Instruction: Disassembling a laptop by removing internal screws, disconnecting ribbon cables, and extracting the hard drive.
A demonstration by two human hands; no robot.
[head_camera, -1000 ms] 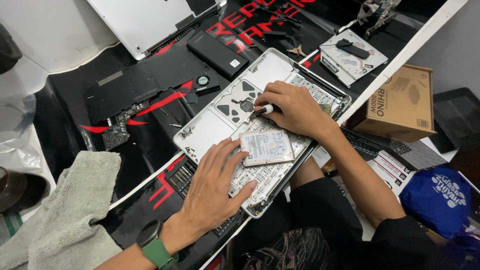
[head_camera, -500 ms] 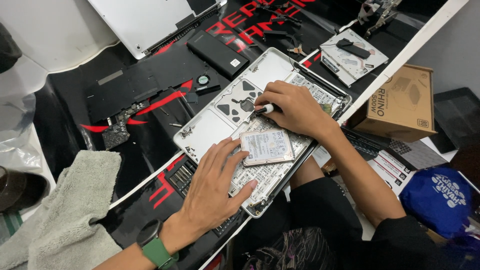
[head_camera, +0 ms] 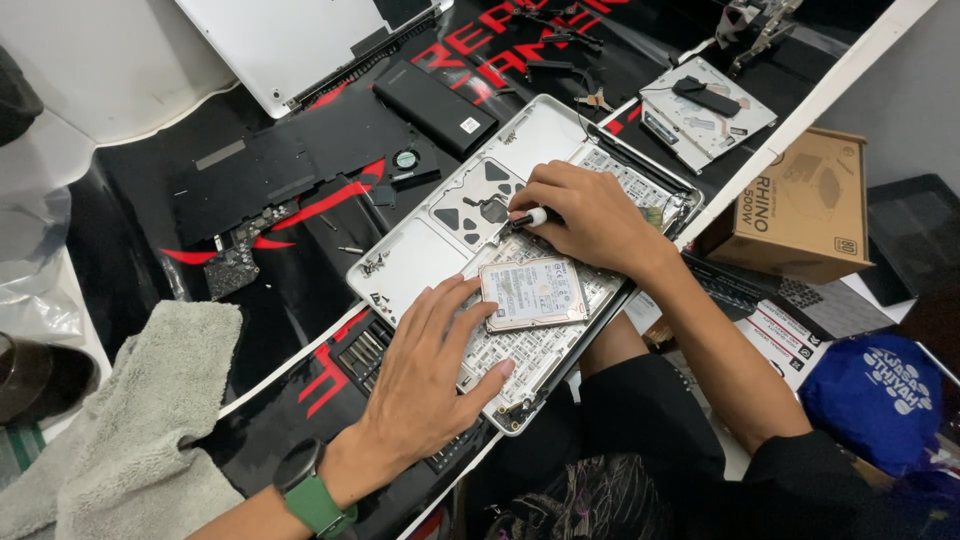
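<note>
- The left hand (head_camera: 430, 365) is laid flat and open on the near end of the opened laptop shell (head_camera: 520, 250), fingers spread, nothing clamped — its fingertips just touch the edge of the hard drive (head_camera: 533, 292).
- The hard drive, a flat silver slab with a white label, is seen lying slightly askew on the shell's inner face, between the two hands. It is judged stiff, fairly light and fragile; it would best be taken by its narrow side edges, not by the labelled face or any exposed contacts.
- The right hand (head_camera: 590, 215) is closed around a small screwdriver (head_camera: 525, 218) with a white collar, the tip set down on the shell just beside the trackpad plate. The tool is judged light and apt to slip off a small screw.
- The shell itself is judged thin, rigid metal with sharp inner edges, easily scratched — it rests on the black and red mat (head_camera: 300, 150) that covers the worktop.
- Further off, a detached circuit board (head_camera: 250, 190), a black battery pack (head_camera: 435, 105) and an optical drive (head_camera: 705, 110) are laid out on the mat; a cardboard box (head_camera: 800, 205) stands to the right.
- What the screwdriver tip meets cannot be made out; it is covered by the right hand's fingers. The drive's connector and any cable are hidden as well, and the loose screws on the mat are too small to tell apart.
</note>
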